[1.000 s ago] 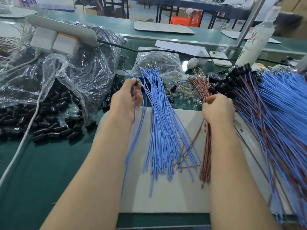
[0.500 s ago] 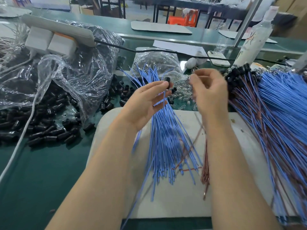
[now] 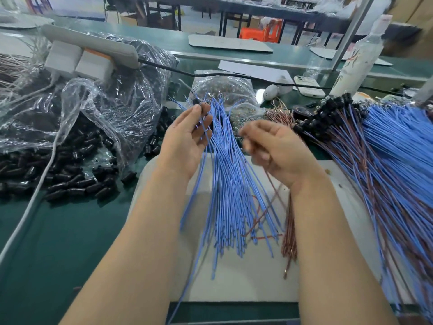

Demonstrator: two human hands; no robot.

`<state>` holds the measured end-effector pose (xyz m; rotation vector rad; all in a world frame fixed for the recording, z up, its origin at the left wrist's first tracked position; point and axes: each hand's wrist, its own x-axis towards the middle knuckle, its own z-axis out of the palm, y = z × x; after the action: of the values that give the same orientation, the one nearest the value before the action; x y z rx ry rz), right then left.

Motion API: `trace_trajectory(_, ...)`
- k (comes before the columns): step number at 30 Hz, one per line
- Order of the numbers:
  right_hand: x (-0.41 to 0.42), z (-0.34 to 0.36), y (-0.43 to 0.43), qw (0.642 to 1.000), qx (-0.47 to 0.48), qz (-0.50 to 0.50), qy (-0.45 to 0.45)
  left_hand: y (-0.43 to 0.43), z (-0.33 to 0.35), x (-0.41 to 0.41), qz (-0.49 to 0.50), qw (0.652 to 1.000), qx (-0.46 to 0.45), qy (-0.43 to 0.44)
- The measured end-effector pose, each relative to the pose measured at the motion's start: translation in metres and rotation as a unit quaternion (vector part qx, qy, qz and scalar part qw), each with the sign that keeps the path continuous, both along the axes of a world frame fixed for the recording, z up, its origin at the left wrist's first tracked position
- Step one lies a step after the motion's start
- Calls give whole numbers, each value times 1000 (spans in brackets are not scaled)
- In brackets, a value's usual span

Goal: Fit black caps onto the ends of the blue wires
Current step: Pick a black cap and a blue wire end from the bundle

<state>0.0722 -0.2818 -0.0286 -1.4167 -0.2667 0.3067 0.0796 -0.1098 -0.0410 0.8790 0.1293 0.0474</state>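
— Gripping anything on the left?
— Pinching a black cap (image 3: 195, 102) at the fingertips of the left hand (image 3: 187, 139), raised above the far end of the blue wires (image 3: 229, 195); also holding one blue wire (image 3: 205, 139) against the palm.
— And on the right?
— Curling the fingers of the right hand (image 3: 278, 148) just beside the left; blurring too much for telling whether pinching a brown wire (image 3: 273, 184) or nothing.
— Lying where, the bundle?
— Fanning out across the white mat (image 3: 257, 285) between the forearms, with loose caps (image 3: 70, 184) heaped by a clear plastic bag (image 3: 105, 109) at the left and capped wires (image 3: 386, 160) stacked at the right.
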Motion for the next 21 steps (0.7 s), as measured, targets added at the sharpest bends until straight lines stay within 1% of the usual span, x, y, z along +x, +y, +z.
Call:
trace_trajectory(1,1,1,2,995,71,-63,-12,-2,0,-1,-17,1000,12,-2)
trace_trajectory(3,3,2,5,970,160,-179,-25,-7,0,-4,-68,996,54,-5)
trace_trajectory(5,3,4,4,946,204,-250,-32,-12,0,-6,-120,988,99,-5)
trace_trajectory(7,3,7,3,924,232,-300,-44,-14,0,-7,-161,981,109,-10)
trace_trajectory(8,3,8,4,916,231,-324,-54,-16,0,-8,-175,978,109,-13)
trace_trajectory(10,3,7,6,907,197,-364,-79,-17,0,-9,-189,976,105,-17)
trace_trajectory(12,4,5,9,905,175,-376,-91,-19,-1,-10,-183,978,95,-19)
trace_trajectory(15,5,-1,16,927,144,-336,-78,-21,-2,-8,-155,984,86,-13)
trace_trajectory(16,5,-3,19,940,111,-315,-74,-21,-3,-7,-146,986,85,-10)
trace_trajectory(18,6,-8,26,957,8,-277,-81,-20,-4,-6,-131,988,82,-6)
trace_trajectory(20,6,-12,30,953,-75,-274,-106,-19,-5,-5,-113,989,91,2)
trace_trajectory(21,7,-12,30,945,-91,-290,-120,-19,-7,-4,-99,989,113,4)
